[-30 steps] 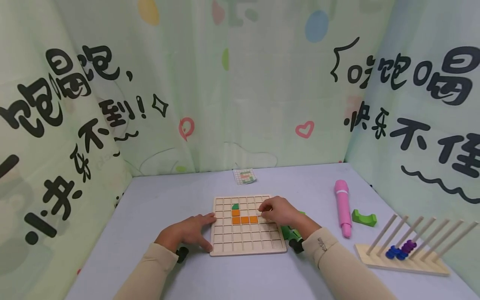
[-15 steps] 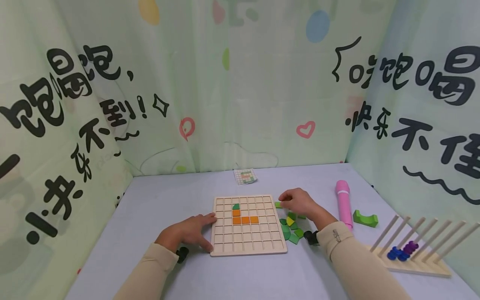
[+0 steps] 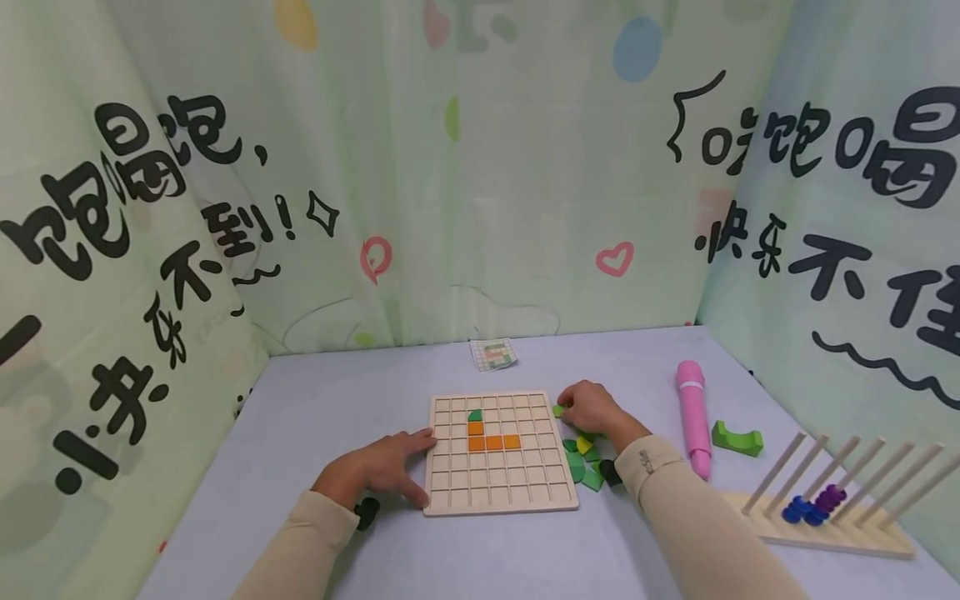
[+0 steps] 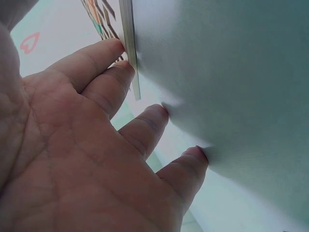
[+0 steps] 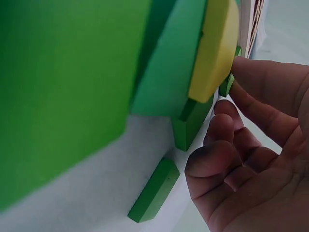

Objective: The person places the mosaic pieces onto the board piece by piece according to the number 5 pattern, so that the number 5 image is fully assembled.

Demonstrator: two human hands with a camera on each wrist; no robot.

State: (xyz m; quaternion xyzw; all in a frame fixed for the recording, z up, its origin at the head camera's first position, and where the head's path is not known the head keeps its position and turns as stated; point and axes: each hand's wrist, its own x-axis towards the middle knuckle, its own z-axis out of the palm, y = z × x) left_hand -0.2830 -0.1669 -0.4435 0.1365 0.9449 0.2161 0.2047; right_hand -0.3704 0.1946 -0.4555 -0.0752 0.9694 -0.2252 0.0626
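The wooden grid board [image 3: 525, 483] lies flat on the table, with several orange squares [image 3: 493, 442] and one green piece with a rounded corner [image 3: 476, 415] in its cells. My left hand [image 3: 382, 465] rests at the board's left edge, fingers spread. In the left wrist view, two fingertips [image 4: 116, 46] meet the board's side and the others touch the tabletop. Beside the board's upper right corner, my right hand [image 3: 594, 407] pinches a small green block [image 5: 226, 86] between thumb and forefinger, its other fingers curled. Part of that block is hidden by the fingers.
Loose green pieces [image 3: 591, 477] and a yellow one [image 3: 584, 445] lie right of the board. Farther right are a pink microphone-shaped toy [image 3: 693, 412], a green arch block [image 3: 738, 439] and a peg rack [image 3: 840, 537] with beads. A printed grid card [image 3: 493, 355] lies behind the board.
My right hand has moved off the board's right side to a green block by its upper right corner, uncovering the loose pieces. My left hand has stayed at the left edge.
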